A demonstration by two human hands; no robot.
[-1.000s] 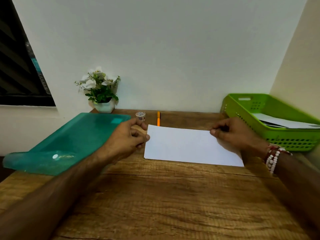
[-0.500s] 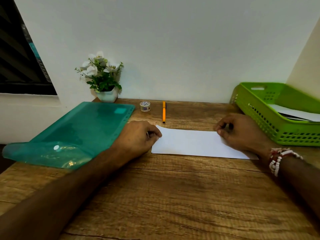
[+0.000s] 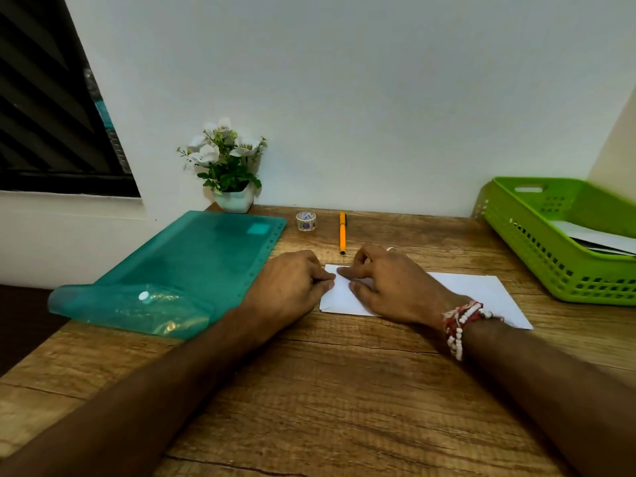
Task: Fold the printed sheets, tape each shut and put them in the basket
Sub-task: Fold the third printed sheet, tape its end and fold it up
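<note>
Sheet (image 3: 475,290) mid-table, folder (image 3: 192,266) left, basket (image 3: 537,235) right, tape (image 3: 306,221) behind.

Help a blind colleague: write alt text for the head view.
Left hand pinches and right hand presses the left end of a white sheet on a wooden desk. Behind lie a tape roll and orange pen; green basket right, teal folder left.

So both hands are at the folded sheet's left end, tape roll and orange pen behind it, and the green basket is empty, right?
Not empty: the head view shows white papers lying in the green basket. The rest holds: left hand and right hand at the left end of the folded sheet, tape roll and orange pen behind it.
</note>
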